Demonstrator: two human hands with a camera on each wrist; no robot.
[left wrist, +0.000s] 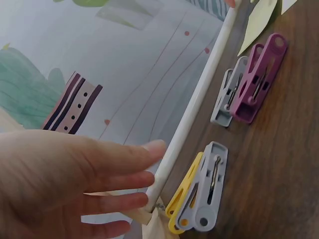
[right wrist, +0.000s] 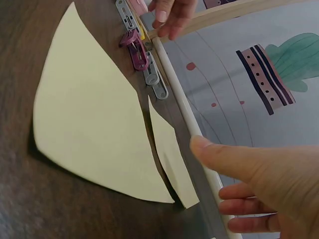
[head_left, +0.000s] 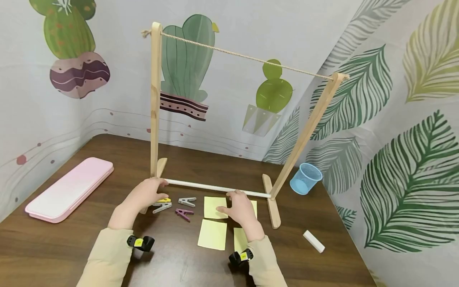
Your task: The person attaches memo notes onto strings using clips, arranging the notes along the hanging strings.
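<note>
Both the left hand (head_left: 142,194) and right hand (head_left: 241,209) hover, in the head view, at a smooth white rod (head_left: 208,186) along the base of a rope-strung wooden frame (head_left: 155,99). Unlike it, the left wrist view reveals metal springs (left wrist: 214,179) in plastic clips (left wrist: 205,196), near loosely straight fingers gripping nothing; the right wrist view shows yellow papers (right wrist: 89,114) curling off the grained table (right wrist: 50,209), beside relaxed, ungripping fingers, rod contact unclear.

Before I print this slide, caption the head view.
Left hand and right hand at a white bar, near yellow notes and clothespins.
</note>
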